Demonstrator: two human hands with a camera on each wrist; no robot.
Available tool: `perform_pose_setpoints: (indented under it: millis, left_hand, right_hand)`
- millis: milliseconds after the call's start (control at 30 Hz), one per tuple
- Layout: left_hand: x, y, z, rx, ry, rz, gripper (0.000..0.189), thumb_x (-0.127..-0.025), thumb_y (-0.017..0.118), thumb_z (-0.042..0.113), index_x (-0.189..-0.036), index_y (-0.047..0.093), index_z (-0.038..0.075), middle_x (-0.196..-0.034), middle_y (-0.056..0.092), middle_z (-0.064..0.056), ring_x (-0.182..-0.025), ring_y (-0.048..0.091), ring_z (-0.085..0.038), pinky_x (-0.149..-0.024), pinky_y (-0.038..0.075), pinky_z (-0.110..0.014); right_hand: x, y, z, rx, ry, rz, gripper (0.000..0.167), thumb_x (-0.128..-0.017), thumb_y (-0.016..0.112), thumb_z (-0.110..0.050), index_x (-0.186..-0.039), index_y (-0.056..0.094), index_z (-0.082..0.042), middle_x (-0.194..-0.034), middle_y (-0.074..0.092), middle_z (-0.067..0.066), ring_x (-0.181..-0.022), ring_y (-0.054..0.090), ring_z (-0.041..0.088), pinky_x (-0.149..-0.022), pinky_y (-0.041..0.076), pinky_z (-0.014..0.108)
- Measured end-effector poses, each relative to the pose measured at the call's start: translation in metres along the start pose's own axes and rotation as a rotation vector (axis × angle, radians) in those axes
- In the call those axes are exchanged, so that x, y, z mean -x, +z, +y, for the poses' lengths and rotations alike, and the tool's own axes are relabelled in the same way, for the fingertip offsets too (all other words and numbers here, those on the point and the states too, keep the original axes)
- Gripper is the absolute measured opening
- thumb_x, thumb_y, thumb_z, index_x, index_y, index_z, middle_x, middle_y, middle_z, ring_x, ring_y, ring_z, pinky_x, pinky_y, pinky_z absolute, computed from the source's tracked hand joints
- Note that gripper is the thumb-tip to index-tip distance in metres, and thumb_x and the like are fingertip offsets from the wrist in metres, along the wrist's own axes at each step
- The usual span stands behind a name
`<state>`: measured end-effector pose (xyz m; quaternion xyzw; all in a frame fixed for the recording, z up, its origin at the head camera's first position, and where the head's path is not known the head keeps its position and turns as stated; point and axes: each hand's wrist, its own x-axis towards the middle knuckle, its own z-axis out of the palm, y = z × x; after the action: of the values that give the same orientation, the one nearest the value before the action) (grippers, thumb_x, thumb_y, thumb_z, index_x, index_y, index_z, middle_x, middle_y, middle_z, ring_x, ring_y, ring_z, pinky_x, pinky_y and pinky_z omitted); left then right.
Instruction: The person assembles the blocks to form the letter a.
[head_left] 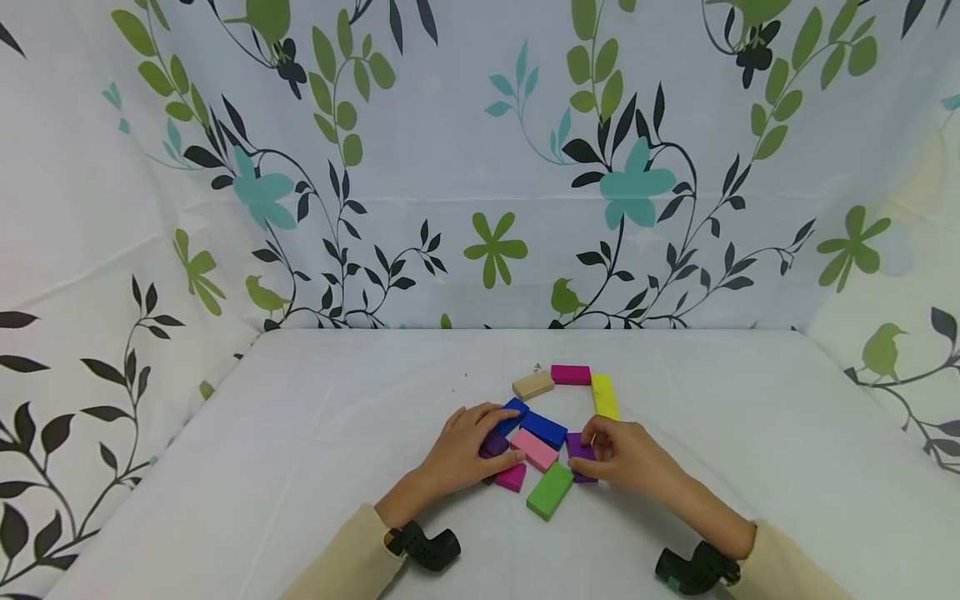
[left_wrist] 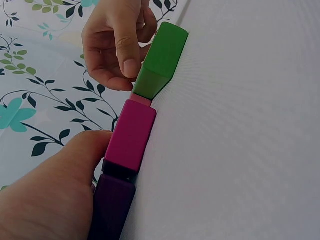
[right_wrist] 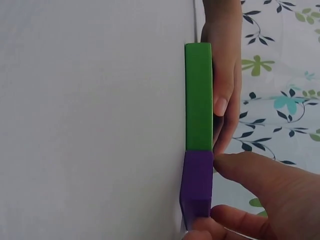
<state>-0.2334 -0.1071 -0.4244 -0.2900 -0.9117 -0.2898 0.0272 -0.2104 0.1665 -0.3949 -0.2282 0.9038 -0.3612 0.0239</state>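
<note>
In the head view, my right hand (head_left: 633, 458) pinches a purple wooden block (head_left: 579, 457) lying flat, thumb at its near part and fingers at its right side. My left hand (head_left: 461, 450) spreads over the left blocks. Its index finger lies on a blue block (head_left: 514, 409), and its thumb reaches over to the edge of a pink block (head_left: 534, 450). Under that hand, a dark purple block (head_left: 493, 443) is partly hidden, with a magenta block (head_left: 512, 477) just in front. A second blue block (head_left: 543, 429) lies behind the pink one. The green block (head_left: 550, 492) sits beside the purple block.
Farther back, a tan block (head_left: 533, 385), another magenta block (head_left: 571, 375) and a yellow block (head_left: 604, 396) form a bent row. Everything lies on a white-covered table (head_left: 262, 467), with patterned cloth (head_left: 450, 167) hanging behind and at both sides.
</note>
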Motion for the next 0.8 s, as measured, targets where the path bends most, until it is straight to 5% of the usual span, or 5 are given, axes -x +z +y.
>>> perform_pose_setpoints:
  millis: [467,800]
  left_hand:
    - [0.001,0.000,0.000,0.005,0.000,0.005,0.057,-0.089,0.066,0.043,-0.139,0.053,0.018,-0.141,0.048,-0.013,-0.135,0.039,-0.035,-0.114,0.016,-0.061]
    - [0.001,0.000,0.000,0.000,0.004,0.008,0.057,-0.089,0.066,0.043,-0.139,0.053,0.018,-0.141,0.048,-0.013,-0.135,0.039,-0.035,-0.114,0.016,-0.061]
  right_hand:
    - [0.002,0.002,-0.007,0.002,0.050,-0.027,0.031,-0.083,0.078,-0.029,-0.093,0.057,-0.008,-0.072,0.053,-0.002,-0.058,0.048,0.012,-0.047,0.042,0.022]
    - [0.012,-0.001,-0.003,0.008,0.005,-0.014,0.028,-0.081,0.079,-0.023,-0.090,0.056,-0.008,-0.073,0.052,-0.002,-0.067,0.048,0.009,-0.049,0.041,0.020]
